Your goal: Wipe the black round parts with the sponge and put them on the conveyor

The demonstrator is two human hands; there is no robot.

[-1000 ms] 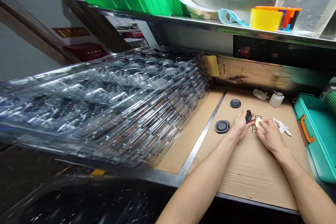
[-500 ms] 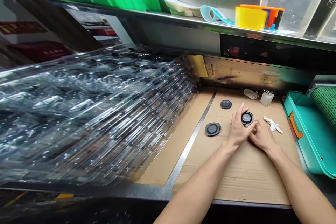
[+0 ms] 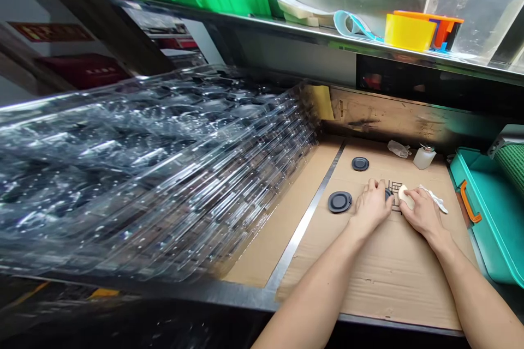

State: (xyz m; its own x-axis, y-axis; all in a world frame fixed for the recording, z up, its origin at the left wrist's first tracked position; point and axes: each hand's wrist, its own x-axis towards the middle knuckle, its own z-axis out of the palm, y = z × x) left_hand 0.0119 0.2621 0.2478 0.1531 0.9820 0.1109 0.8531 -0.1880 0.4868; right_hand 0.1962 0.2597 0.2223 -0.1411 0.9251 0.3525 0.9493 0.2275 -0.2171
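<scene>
My left hand is shut around a black round disc, and only its edge shows past my fingers. My right hand pinches a white pad, probably cloth, and presses it close to that disc. Two more black discs with grey centres lie flat on the brown cardboard, one just left of my left hand and one farther back. A crumpled white cloth lies just beyond my right hand.
A tall stack of clear plastic trays leans along the left, past a metal strip. A small white bottle and a clear bag stand behind. A teal bin sits right; a shelf runs overhead.
The disc's grey face showed earlier and is now turned out of sight in my left hand. The white pad, hidden half a second ago, now shows at my right fingertips.
</scene>
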